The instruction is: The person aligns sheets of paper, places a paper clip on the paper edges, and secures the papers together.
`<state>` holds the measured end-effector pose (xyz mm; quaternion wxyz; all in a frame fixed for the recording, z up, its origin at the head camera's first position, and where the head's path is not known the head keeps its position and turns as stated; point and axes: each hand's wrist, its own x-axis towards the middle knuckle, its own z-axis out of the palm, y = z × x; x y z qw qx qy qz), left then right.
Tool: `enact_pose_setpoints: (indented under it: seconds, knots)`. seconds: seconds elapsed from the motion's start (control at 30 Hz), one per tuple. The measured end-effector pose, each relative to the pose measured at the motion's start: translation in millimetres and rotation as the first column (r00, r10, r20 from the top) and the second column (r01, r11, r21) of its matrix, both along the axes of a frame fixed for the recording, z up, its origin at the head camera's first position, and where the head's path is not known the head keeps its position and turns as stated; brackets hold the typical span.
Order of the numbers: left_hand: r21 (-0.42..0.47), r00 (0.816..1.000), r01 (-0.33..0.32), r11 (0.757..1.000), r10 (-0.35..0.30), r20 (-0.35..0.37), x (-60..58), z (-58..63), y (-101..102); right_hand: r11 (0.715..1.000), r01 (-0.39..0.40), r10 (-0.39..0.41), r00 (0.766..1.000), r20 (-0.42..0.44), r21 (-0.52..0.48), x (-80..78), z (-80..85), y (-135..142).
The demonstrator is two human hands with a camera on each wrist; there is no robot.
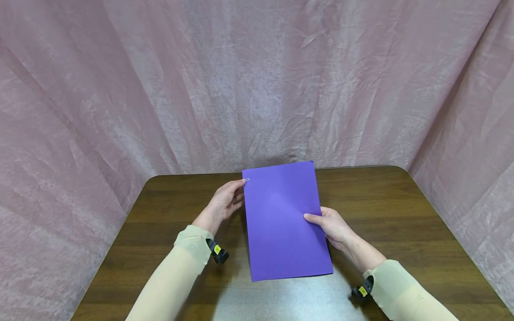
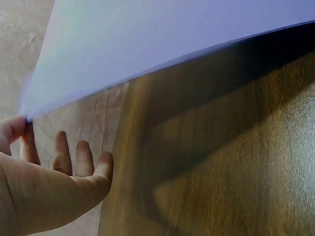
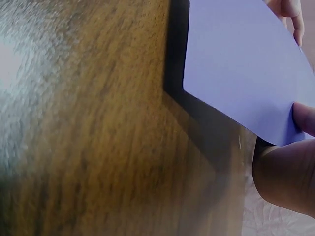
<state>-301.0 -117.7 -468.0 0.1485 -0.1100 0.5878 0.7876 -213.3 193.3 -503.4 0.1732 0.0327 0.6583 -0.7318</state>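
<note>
A purple sheet of paper (image 1: 283, 232) is held up over the table, its surface slightly bowed. Near its top left corner a small pale paper clip (image 1: 247, 179) lies across the left edge. My left hand (image 1: 226, 203) pinches the clip at that edge between thumb and index finger. In the left wrist view the other fingers (image 2: 84, 157) of this hand spread apart below the sheet. On the right edge, my right hand (image 1: 337, 227) grips the sheet with the thumb on the front; its other fingers are mostly hidden behind the paper.
Beneath is a dark brown wood-grain table (image 1: 160, 214) with rounded far corners and a bright reflection near the front. Pink velvety curtains (image 1: 257, 89) hang right behind the table and along its sides. The sheet casts a shadow on the tabletop.
</note>
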Motion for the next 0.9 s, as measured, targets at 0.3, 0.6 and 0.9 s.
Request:
enact_pose_setpoints:
  seconds: [0.3,0.6,0.9]
  knots:
    - [-0.052,0.995,0.087,0.995,-0.089,-0.043,2.9,1.7,11.1,0.999,-0.039,0.038,0.999,-0.034,-0.025,-1.9,10.6,-13.4]
    - [0.056,0.997,-0.062,0.996,0.065,-0.049,-5.3,-3.2,-2.6,1.0,0.014,-0.014,1.0,0.019,-0.02,-1.1,3.4,-4.9]
    - [0.002,0.992,-0.095,0.995,0.095,-0.078,-4.8,-1.2,-3.2,0.998,0.033,-0.032,0.999,0.01,-0.046,-0.9,2.1,-6.3]
